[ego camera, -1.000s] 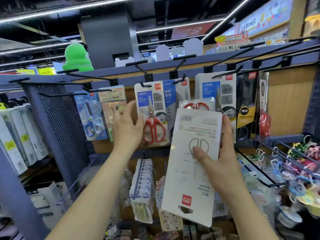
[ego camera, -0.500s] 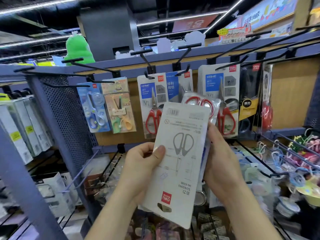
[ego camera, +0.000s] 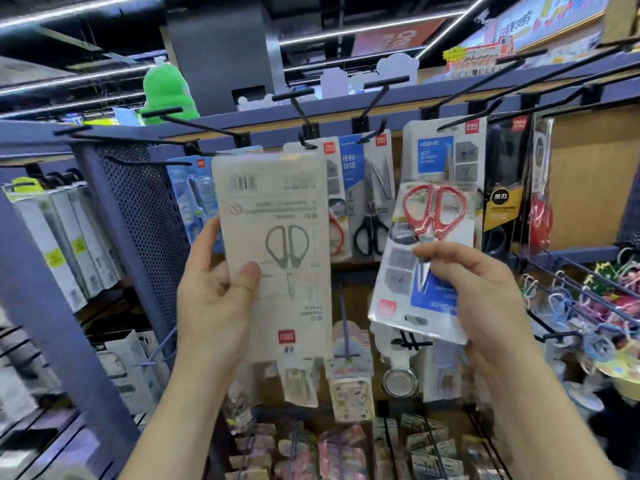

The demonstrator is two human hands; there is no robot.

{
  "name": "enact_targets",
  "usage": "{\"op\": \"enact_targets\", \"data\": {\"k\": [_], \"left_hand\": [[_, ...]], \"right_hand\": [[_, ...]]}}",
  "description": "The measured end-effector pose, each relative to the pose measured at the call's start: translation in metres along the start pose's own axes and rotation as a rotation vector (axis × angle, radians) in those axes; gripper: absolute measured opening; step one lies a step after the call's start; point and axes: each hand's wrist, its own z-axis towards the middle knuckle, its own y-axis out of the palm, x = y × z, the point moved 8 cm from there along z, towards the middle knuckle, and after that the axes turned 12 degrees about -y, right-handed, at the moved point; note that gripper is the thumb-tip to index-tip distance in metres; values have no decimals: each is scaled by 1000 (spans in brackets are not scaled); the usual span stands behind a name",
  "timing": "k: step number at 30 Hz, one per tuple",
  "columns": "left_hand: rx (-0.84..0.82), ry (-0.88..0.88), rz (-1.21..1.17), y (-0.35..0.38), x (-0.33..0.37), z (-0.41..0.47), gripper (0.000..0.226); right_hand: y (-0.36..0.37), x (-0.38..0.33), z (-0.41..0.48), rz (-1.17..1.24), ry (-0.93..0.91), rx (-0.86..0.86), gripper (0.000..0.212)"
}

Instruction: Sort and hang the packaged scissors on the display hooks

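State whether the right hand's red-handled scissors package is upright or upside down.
Upside down: the red-handled scissors package has handles on top, hang slot at the bottom.

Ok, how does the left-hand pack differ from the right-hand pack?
The left-hand pack shows its white printed back; the right-hand pack shows its front, with red scissors visible. The left-hand pack stands nearly upright; the right-hand pack tilts. Both are upside down, red logo at the bottom.
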Motion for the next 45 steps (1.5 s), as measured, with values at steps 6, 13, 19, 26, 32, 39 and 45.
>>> {"op": "enact_targets", "data": {"k": [6,13,19,26,32,39,45], "left_hand": [[204,929,850,39,57,-62,33],[-341,678,955,91,15,-74,45],[-249,250,738,50,16,-25,62],[-258,-591,-217,40,-56,-24,24],[22,-312,-158,1,-28,-1,13],[-151,140,201,32,51,11,20],[-284,-159,-167,78,48,27,18]], "right_hand": [[41,-13,-34,-22,-47,-332,42],[49,-30,-40,170,-151,-97,32],[21,-29,-23,66,-159,-15,71],[7,-6,-32,337,-49,24,37],[-53,-13,-27,175,-86,78,76],[-46,-20,-35,-287,-67,-347,34],[-51,-6,-46,-121,-9,-206,44]]}}
